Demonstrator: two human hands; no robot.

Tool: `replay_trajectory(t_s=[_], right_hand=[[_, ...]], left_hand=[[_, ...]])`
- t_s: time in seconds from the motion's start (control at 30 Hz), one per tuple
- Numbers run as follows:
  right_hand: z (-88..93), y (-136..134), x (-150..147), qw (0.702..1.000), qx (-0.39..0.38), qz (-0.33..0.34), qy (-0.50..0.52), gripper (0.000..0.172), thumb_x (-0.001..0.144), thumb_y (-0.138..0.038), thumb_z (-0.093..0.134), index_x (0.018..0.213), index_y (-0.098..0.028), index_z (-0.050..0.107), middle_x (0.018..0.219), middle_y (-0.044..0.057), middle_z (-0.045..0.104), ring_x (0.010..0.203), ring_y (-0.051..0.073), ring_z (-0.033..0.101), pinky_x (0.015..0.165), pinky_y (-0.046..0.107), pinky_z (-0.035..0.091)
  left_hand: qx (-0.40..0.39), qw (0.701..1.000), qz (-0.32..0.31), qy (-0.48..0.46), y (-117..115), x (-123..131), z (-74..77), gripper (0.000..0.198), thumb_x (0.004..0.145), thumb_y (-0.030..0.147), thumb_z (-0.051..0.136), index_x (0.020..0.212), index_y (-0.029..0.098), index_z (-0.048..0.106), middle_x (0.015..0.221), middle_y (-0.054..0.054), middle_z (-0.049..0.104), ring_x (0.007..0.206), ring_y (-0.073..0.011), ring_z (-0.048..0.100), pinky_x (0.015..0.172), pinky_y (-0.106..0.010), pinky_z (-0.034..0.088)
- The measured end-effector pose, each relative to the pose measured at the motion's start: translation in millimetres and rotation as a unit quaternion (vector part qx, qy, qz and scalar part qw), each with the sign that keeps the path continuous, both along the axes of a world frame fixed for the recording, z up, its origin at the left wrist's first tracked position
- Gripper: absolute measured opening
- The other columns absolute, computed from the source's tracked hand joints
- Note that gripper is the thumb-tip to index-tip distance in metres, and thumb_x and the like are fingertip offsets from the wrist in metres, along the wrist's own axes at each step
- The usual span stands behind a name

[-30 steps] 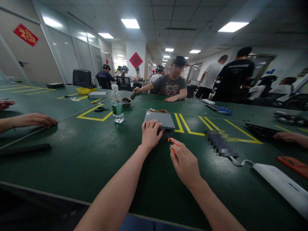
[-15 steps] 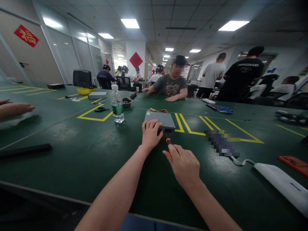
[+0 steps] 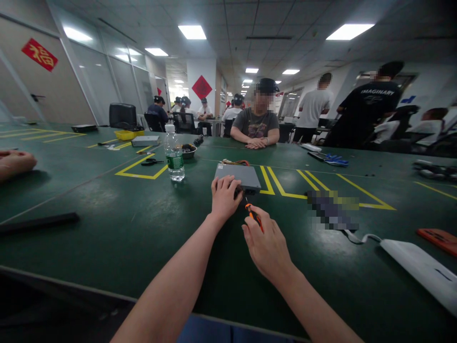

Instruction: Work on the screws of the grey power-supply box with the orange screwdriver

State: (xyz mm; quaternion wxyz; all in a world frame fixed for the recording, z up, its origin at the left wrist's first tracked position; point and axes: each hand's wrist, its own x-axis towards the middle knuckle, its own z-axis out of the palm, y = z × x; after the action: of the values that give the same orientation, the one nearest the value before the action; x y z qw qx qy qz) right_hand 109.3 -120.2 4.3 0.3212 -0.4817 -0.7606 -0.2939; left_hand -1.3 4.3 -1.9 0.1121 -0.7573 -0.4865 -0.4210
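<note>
A grey metal power supply unit lies flat on the green table, with a bundle of coloured wires at its far edge. My left hand is closed over its near left corner, fingers on the top and thumb at the near side. In my right hand is an orange and black screwdriver, gripped by the handle. Its thin shaft points at the near face of the unit; whether the tip touches a screw I cannot tell.
Left of the unit stand a water bottle and a metal bowl. On the right lie a white power bank with a cable and an orange phone. A person sits opposite; another person's hand rests at far left.
My right hand has turned and its fingers have shifted on the screwdriver handle. My left hand stays on the unit. The person opposite has brought both hands together on the table.
</note>
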Motion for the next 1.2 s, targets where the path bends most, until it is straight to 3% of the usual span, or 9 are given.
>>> replay_trajectory(t_s=[0.1, 0.17, 0.3, 0.53, 0.63, 0.8, 0.9, 1.03, 1.2], right_hand=[[-1.4, -1, -1, 0.999, -0.013, 0.021, -0.04, 0.024, 0.085, -0.012, 0.037, 0.101, -0.014, 0.054, 0.119, 0.02, 0.051, 0.09, 0.023, 0.057, 0.073, 0.036, 0.046], [-1.8, 1, 0, 0.998, 0.004, 0.025, -0.054, 0.024, 0.085, -0.01, 0.037, 0.101, -0.016, 0.055, 0.116, 0.017, 0.055, 0.084, 0.02, 0.058, 0.071, 0.032, 0.046], [0.2, 4, 3, 0.999, 0.049, -0.009, -0.013, 0.013, 0.086, -0.019, 0.047, 0.095, -0.017, 0.056, 0.112, 0.014, 0.058, 0.072, 0.015, 0.058, 0.065, 0.027, 0.045], [-0.5, -1, -2, 0.999, -0.024, 0.023, -0.037, 0.021, 0.086, -0.015, 0.04, 0.101, -0.016, 0.054, 0.122, 0.019, 0.05, 0.098, 0.024, 0.055, 0.077, 0.037, 0.045], [-1.8, 1, -2, 0.997, -0.005, 0.041, -0.059, 0.021, 0.085, -0.011, 0.041, 0.1, -0.016, 0.055, 0.116, 0.017, 0.055, 0.089, 0.021, 0.058, 0.074, 0.033, 0.045], [1.1, 5, 5, 0.999, 0.042, 0.002, 0.027, 0.015, 0.088, -0.024, 0.045, 0.094, -0.016, 0.056, 0.106, 0.014, 0.06, 0.074, 0.016, 0.059, 0.065, 0.027, 0.045], [0.9, 2, 5, 0.999, 0.011, 0.0, 0.033, 0.019, 0.089, -0.026, 0.042, 0.097, -0.015, 0.055, 0.109, 0.016, 0.057, 0.082, 0.02, 0.059, 0.069, 0.032, 0.046], [-2.1, 1, 2, 0.999, -0.003, 0.03, -0.036, 0.022, 0.086, -0.013, 0.039, 0.102, -0.016, 0.053, 0.12, 0.019, 0.05, 0.099, 0.024, 0.055, 0.077, 0.037, 0.046], [-0.5, 5, 8, 0.999, 0.038, 0.002, -0.009, 0.014, 0.087, -0.018, 0.045, 0.096, -0.018, 0.055, 0.109, 0.014, 0.059, 0.077, 0.017, 0.059, 0.067, 0.028, 0.046]], left_hand=[[-0.003, 1.0, 0.0, 0.005, 0, 0, 0.6, 0.026, 0.08, 0.033, 0.053, 0.106, 0.029, 0.054, 0.121, -0.001, 0.053, 0.119, -0.0204, 0.041, 0.107, -0.042, 0.019], [-0.006, 1.0, 0.0, 0.008, -1, -1, 1.1, 0.026, 0.08, 0.032, 0.053, 0.106, 0.029, 0.055, 0.122, -0.002, 0.053, 0.119, -0.0208, 0.04, 0.107, -0.042, 0.018], [-0.006, 1.0, 0.002, 0.006, -1, 0, 1.7, 0.025, 0.08, 0.032, 0.053, 0.105, 0.029, 0.055, 0.121, -0.002, 0.053, 0.119, -0.021, 0.041, 0.107, -0.042, 0.018], [-0.007, 1.0, 0.001, 0.001, -1, 0, 1.0, 0.024, 0.081, 0.032, 0.052, 0.104, 0.029, 0.055, 0.121, -0.002, 0.053, 0.119, -0.0206, 0.04, 0.108, -0.042, 0.018], [-0.003, 1.0, 0.0, 0.001, 0, 0, 0.3, 0.024, 0.081, 0.032, 0.052, 0.105, 0.028, 0.055, 0.121, -0.002, 0.053, 0.119, -0.0202, 0.041, 0.108, -0.041, 0.017], [-0.004, 1.0, 0.001, 0.002, 0, 1, 0.1, 0.026, 0.08, 0.031, 0.053, 0.106, 0.029, 0.054, 0.121, -0.001, 0.053, 0.118, -0.0203, 0.041, 0.107, -0.041, 0.018], [-0.005, 1.0, 0.003, 0.006, -1, 1, 0.2, 0.026, 0.08, 0.031, 0.053, 0.106, 0.029, 0.054, 0.121, -0.001, 0.054, 0.118, -0.0207, 0.041, 0.107, -0.042, 0.018], [-0.005, 1.0, 0.003, 0.006, -1, 1, 0.4, 0.026, 0.081, 0.032, 0.052, 0.106, 0.029, 0.054, 0.122, -0.001, 0.053, 0.119, -0.0205, 0.041, 0.107, -0.042, 0.018], [-0.008, 1.0, 0.001, 0.006, -1, 0, 0.7, 0.025, 0.081, 0.031, 0.052, 0.106, 0.029, 0.054, 0.121, -0.001, 0.053, 0.119, -0.02, 0.041, 0.107, -0.041, 0.018]])
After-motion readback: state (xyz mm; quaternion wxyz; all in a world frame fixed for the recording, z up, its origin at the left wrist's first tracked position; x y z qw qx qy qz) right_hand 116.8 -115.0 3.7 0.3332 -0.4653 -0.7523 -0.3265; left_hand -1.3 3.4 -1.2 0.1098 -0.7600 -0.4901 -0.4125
